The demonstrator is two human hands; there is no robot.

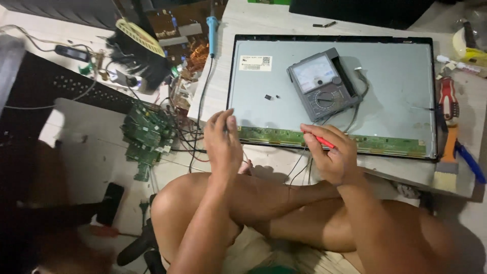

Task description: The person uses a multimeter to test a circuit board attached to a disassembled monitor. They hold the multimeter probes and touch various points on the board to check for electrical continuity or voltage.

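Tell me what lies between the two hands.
Head view: between left hand and right hand runs the green circuit strip on the panel's edge, plus thin wires.

One grey analog multimeter (323, 83), one display panel (395, 81), one soldering iron (212, 30), one paintbrush (447, 162).

Pale wooden board (253, 20) under a face-down display panel (395, 81), brush (446, 162), red-handled pliers (447, 99), blue soldering iron (212, 30)

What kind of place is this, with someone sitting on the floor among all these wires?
Probably a small electronics repair spot. A flat display panel lies face down with an analogue meter on it, loose green circuit boards sit nearby, and the right hand holds a red test probe.
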